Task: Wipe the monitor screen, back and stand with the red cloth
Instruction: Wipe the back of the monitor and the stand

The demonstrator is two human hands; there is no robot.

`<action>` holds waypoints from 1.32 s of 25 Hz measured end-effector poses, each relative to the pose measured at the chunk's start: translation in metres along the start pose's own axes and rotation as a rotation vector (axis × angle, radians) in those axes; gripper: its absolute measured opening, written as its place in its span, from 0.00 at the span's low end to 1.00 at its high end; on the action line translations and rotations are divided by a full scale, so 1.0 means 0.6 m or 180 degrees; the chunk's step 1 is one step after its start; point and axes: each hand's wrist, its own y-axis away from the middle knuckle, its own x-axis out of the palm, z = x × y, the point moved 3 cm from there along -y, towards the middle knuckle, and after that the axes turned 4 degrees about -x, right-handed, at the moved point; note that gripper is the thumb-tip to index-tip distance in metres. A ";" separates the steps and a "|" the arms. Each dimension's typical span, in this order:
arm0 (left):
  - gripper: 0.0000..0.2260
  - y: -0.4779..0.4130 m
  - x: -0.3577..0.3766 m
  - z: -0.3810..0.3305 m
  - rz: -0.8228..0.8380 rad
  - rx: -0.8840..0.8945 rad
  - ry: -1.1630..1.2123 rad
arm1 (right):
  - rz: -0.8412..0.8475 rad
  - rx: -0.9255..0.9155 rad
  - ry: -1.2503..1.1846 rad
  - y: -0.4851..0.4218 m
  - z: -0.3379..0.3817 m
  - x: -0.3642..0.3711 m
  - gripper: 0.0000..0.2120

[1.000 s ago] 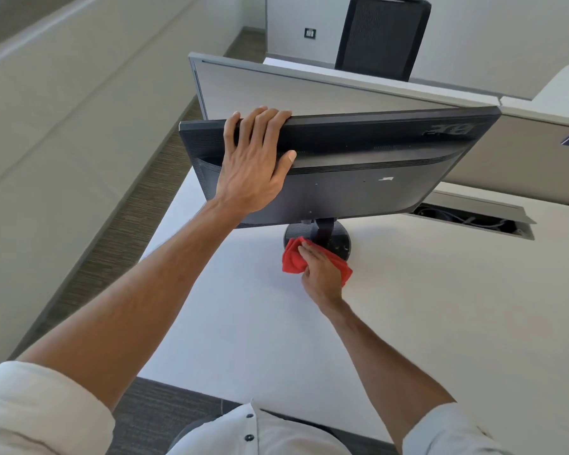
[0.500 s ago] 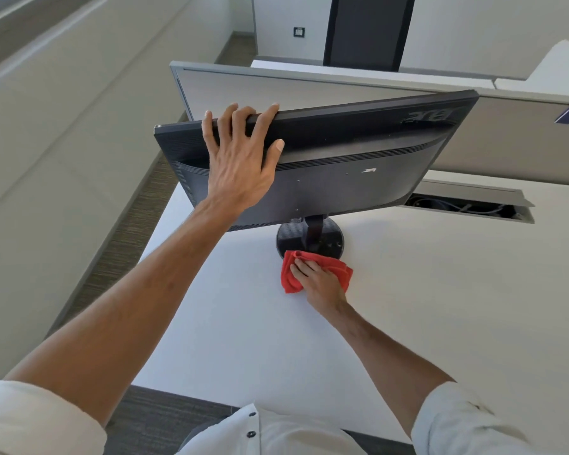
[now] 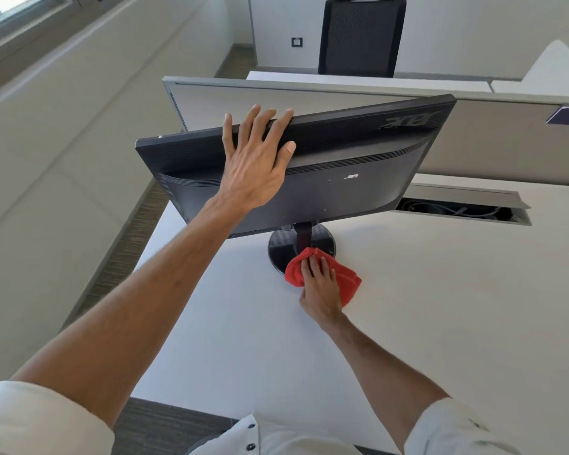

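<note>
A black monitor (image 3: 358, 172) stands on the white desk (image 3: 440, 307) with its back towards me; the screen side is hidden. My left hand (image 3: 255, 162) lies flat on the upper back, fingers hooked over the top edge, holding the monitor. Under it sits the round black stand base (image 3: 281, 249) with a short neck (image 3: 303, 233). My right hand (image 3: 321, 287) presses the red cloth (image 3: 347, 279) against the near right edge of the base, where it meets the desk. The cloth covers part of the base and spreads onto the desk.
A grey partition panel (image 3: 276, 96) runs behind the monitor. An open cable tray (image 3: 457, 210) with wires is cut into the desk at the right. A black office chair (image 3: 360, 34) stands beyond the partition. The desk's left edge drops to carpeted floor (image 3: 125, 238).
My right hand has slid the red cloth around the base's front edge towards the right. My left hand stays on the monitor's top edge. The camera view has shifted a little.
</note>
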 end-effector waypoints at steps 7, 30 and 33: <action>0.22 -0.039 0.029 -0.045 0.0057 -0.0265 0.0249 | 0.0197 -0.0407 0.0264 0.004 -0.031 0.012 0.38; 0.21 -0.036 0.022 -0.022 0.0028 0.0329 0.0487 | -0.1583 0.1355 -0.3303 -0.046 -0.016 -0.102 0.30; 0.23 -0.031 0.027 -0.027 -0.0074 0.0334 0.0282 | -0.1479 0.1043 -0.3324 -0.059 0.019 -0.103 0.34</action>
